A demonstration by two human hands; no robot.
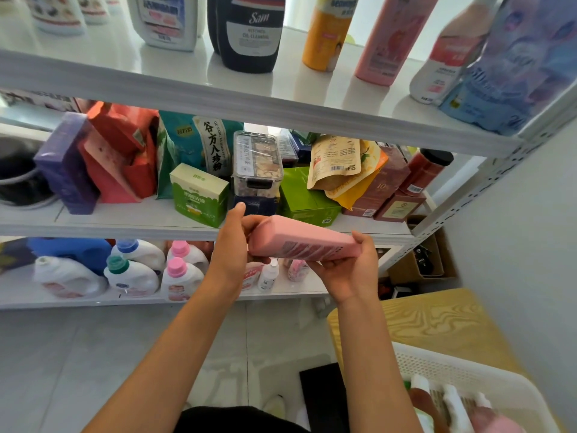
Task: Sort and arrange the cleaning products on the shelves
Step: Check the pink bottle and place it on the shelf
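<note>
I have the pink bottle [304,242] lying sideways, both hands' fingers curled round its ends: left hand [232,245], right hand [351,270], just before the middle shelf's front edge [125,228]. It could slip, or knock the green box [199,195] and clear container [257,164] crowding that edge.

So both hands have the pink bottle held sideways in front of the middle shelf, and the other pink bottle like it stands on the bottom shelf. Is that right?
One detail is off. The head view shows the matching pink bottle standing on the top shelf, not the bottom one. The rest holds: the left hand and right hand hold the sideways pink bottle in front of the middle shelf.
</note>
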